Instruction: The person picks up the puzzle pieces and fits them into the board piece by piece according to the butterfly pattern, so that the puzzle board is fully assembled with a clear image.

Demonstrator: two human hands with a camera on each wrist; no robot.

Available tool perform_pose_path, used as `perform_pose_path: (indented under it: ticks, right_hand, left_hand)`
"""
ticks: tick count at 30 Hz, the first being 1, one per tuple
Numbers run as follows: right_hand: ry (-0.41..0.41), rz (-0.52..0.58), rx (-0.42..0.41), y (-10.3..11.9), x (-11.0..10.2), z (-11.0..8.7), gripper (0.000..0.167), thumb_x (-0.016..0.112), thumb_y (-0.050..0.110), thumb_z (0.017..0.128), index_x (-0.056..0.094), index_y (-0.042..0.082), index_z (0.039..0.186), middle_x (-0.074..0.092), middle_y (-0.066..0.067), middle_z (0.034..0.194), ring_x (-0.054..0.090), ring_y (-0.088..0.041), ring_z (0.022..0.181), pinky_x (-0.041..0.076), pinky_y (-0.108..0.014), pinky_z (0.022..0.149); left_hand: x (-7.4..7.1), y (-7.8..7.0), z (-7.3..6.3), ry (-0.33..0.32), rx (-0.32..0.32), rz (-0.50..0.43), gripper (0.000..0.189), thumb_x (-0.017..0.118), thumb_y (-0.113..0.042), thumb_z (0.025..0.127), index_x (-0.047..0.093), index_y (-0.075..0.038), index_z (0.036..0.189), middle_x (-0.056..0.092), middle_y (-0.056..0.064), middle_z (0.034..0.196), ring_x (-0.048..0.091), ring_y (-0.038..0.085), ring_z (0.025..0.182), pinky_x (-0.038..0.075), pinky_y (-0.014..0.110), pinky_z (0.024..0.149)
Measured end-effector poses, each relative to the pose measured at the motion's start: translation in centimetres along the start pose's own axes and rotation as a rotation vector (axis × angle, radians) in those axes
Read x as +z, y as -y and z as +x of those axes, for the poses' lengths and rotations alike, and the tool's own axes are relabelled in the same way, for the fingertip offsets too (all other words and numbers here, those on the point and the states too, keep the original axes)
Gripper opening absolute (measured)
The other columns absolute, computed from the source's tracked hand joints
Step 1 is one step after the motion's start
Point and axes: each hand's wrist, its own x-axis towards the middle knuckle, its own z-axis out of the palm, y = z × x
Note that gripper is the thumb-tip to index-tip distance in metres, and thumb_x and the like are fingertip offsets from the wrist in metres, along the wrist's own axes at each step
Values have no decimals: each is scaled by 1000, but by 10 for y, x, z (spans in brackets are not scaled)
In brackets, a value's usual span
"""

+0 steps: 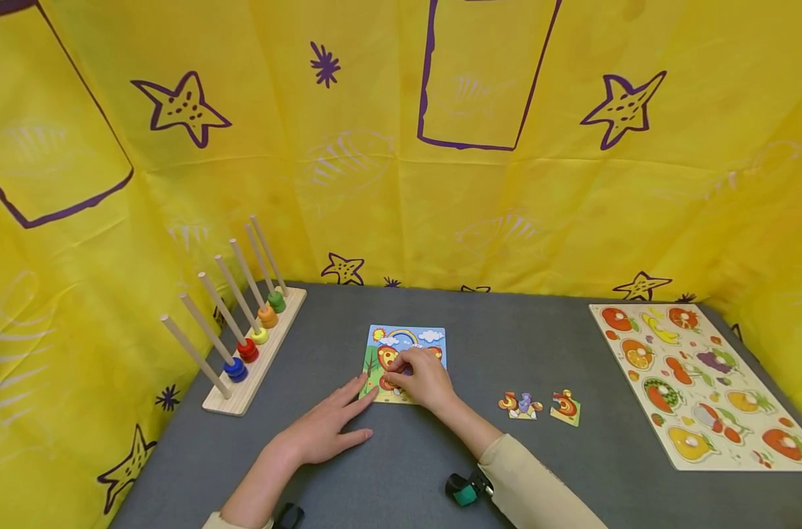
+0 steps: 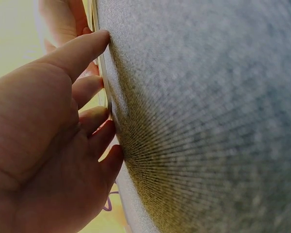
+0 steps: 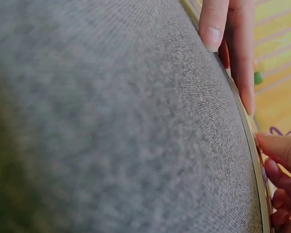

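Note:
A small picture puzzle board (image 1: 395,332), with a sun, rainbow, clouds and butterfly, lies mid-table. My left hand (image 1: 328,426) rests beside it, fingers extended, fingertips at its lower left edge. Bent over the picture, my right hand (image 1: 425,378) pinches with thumb and index finger at a puzzle piece on the left side; the fingers hide most of that piece. In the right wrist view the right thumb and curled fingers (image 3: 283,165) are low at the board's edge. Two loose puzzle pieces, one wide (image 1: 521,405) and one corner-shaped (image 1: 565,408), lie to the right.
At the left stands a wooden peg rack (image 1: 263,367) with coloured rings on several pegs. A fruit puzzle board (image 1: 695,382) lies at the far right. A black and green strap device (image 1: 465,491) is by the right sleeve. Yellow patterned cloth (image 1: 401,184) encloses the grey table (image 1: 506,338).

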Motion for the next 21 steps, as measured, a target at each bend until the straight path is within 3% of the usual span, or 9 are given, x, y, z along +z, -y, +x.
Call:
perform_pose_path:
  ticks: [11, 21]
  right_hand:
    - [75, -5, 74, 1, -1, 4, 15, 81, 26, 81, 68, 18, 77, 58, 11, 71, 50, -5, 66, 40, -23, 60]
    - [102, -20, 109, 4, -3, 6, 17, 81, 26, 80, 67, 17, 77, 54, 10, 70, 49, -6, 66, 39, -23, 57]
  left_hand:
    - [-1, 0, 0, 2, -10, 0, 66, 60, -40, 96, 37, -11, 151, 20, 14, 160, 20, 34, 145, 27, 57, 109]
    - [-2, -4, 0, -48, 30, 101, 63, 63, -36, 95, 44, -8, 147, 28, 18, 156, 30, 36, 141, 33, 56, 106]
